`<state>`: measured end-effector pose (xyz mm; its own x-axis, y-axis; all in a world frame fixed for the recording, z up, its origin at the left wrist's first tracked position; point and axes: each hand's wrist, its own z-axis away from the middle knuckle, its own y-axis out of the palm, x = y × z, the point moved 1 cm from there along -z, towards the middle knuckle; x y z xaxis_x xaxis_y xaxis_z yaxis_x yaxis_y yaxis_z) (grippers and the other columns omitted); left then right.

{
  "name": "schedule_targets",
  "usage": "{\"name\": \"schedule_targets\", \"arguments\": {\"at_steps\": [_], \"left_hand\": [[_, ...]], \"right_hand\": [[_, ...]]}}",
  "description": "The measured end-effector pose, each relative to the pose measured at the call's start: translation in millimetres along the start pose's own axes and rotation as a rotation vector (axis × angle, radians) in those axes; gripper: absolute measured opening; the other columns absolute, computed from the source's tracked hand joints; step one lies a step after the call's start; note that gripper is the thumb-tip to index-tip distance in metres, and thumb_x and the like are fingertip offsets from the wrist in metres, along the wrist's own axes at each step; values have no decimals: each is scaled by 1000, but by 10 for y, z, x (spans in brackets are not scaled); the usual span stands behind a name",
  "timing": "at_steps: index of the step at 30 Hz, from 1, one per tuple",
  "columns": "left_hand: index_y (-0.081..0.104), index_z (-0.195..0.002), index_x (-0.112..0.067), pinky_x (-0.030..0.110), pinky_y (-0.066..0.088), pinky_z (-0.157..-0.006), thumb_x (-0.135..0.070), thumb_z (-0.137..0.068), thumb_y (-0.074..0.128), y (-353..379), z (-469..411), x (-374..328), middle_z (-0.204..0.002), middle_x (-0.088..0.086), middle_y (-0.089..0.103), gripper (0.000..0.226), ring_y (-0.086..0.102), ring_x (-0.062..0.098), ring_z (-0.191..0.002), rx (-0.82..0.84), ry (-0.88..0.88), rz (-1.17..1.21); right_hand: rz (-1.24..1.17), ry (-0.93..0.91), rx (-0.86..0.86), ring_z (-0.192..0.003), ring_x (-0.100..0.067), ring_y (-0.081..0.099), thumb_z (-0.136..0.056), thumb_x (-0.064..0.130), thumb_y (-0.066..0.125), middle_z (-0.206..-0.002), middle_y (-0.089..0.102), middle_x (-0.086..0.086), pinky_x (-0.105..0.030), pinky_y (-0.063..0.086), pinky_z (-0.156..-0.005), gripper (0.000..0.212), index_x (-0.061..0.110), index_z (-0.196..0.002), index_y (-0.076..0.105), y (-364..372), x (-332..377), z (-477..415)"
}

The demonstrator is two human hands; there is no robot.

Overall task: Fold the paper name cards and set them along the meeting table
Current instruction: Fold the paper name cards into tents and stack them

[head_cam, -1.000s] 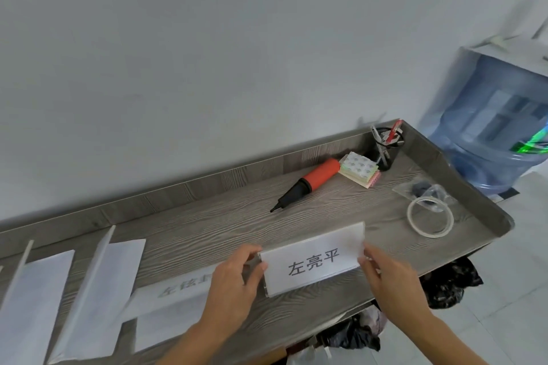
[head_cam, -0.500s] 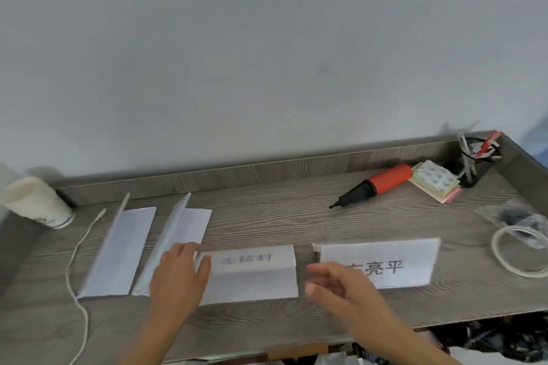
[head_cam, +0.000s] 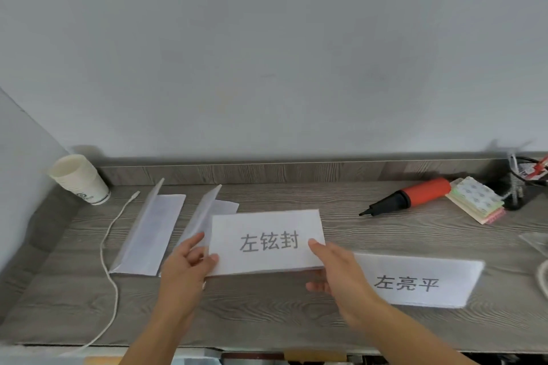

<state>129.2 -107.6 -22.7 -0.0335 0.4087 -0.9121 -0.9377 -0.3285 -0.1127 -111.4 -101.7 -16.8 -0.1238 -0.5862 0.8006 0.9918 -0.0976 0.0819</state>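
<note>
A white name card (head_cam: 267, 241) printed with three grey characters is lifted off the grey wooden table (head_cam: 326, 320), its printed face towards me. My left hand (head_cam: 186, 270) pinches its left edge and my right hand (head_cam: 338, 272) grips its right edge. A second name card (head_cam: 415, 283) with dark characters stands on the table to the right of my right hand. Two more folded white cards (head_cam: 151, 231) (head_cam: 204, 213) lie at the left, the nearer one partly hidden behind the held card.
A stack of paper cups (head_cam: 80, 179) stands at the back left, with a white cord (head_cam: 111, 249) trailing towards the front edge. At the back right lie an orange and black pump (head_cam: 412, 194), a pad of sticky notes (head_cam: 477, 201) and a black pen holder (head_cam: 525, 181).
The view swung left from the table's right end. Both hands let go of the right card, which now stands alone, and took hold of the second card and raised it off the table.
</note>
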Motion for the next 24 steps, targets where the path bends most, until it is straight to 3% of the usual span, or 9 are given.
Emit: {"name": "schedule_targets", "arguments": {"at_steps": [2, 5, 7, 9, 11, 14, 17, 20, 24], "left_hand": [[48, -133, -15, 36, 52, -85, 9, -84, 59, 47, 122, -197, -74, -5, 75, 55, 70, 11, -77, 33, 137, 23], [56, -120, -23, 23, 53, -81, 9, -82, 63, 233, 321, -450, -68, -9, 72, 50, 67, 2, -73, 103, 329, -13], [61, -111, -26, 15, 53, -75, 8, -81, 64, 400, 431, -526, -72, -8, 73, 45, 67, 2, -73, 144, 444, -92], [64, -111, -29, 17, 54, -75, 1, -83, 65, 587, 530, -539, -82, -7, 73, 41, 68, 7, -77, 181, 538, -176], [67, -107, -31, 18, 53, -74, -7, -84, 66, 757, 601, -523, -89, -13, 72, 33, 67, 7, -80, 202, 621, -263], [70, -98, -24, 18, 51, -68, -18, -88, 64, 1008, 679, -477, -82, -16, 69, 13, 63, 5, -82, 261, 779, -427], [69, -92, -23, 21, 48, -60, -33, -89, 53, 1250, 765, -359, -80, -13, 65, 19, 58, 7, -70, 343, 947, -576], [69, -85, -23, 13, 36, -54, -36, -90, 47, 1446, 808, -163, -74, -14, 60, 26, 47, 2, -61, 407, 1038, -732], [69, -79, -24, 5, 33, -58, -30, -87, 57, 1592, 774, 6, -69, -20, 53, 16, 41, -5, -55, 431, 1030, -792]], "right_hand": [[100, -193, -9, -84, -17, 68, -95, 30, 54, -102, 75, 8, -29, 58, -67, 18, 25, -106, 68, -93, 186, 104], [175, -478, -76, -84, -4, 70, -95, 16, 54, -97, 76, 13, -19, 54, -65, 17, 23, -107, 63, -364, 472, 275], [225, -610, -163, -83, -4, 71, -94, 10, 55, -94, 76, 13, -16, 54, -68, 18, 22, -102, 65, -623, 594, 389], [294, -679, -247, -82, -6, 71, -92, 10, 58, -91, 76, 14, -19, 56, -70, 21, 27, -97, 67, -891, 620, 512], [384, -705, -330, -78, -6, 70, -91, 10, 59, -87, 75, 18, -21, 56, -69, 25, 33, -94, 67, -1116, 581, 621], [451, -702, -451, -74, -2, 68, -91, 12, 59, -83, 73, 24, -15, 51, -60, 26, 38, -91, 65, -1404, 476, 755], [433, -669, -557, -73, 4, 66, -93, 14, 57, -79, 70, 32, -13, 51, -62, 32, 45, -86, 64, -1676, 357, 824], [446, -609, -607, -76, 1, 64, -94, 23, 55, -83, 70, 30, -27, 54, -67, 33, 52, -81, 65, -1911, 221, 800], [485, -526, -588, -83, -15, 63, -93, 29, 53, -86, 69, 5, -43, 55, -72, 19, 35, -80, 66, -2136, 85, 672]]}}
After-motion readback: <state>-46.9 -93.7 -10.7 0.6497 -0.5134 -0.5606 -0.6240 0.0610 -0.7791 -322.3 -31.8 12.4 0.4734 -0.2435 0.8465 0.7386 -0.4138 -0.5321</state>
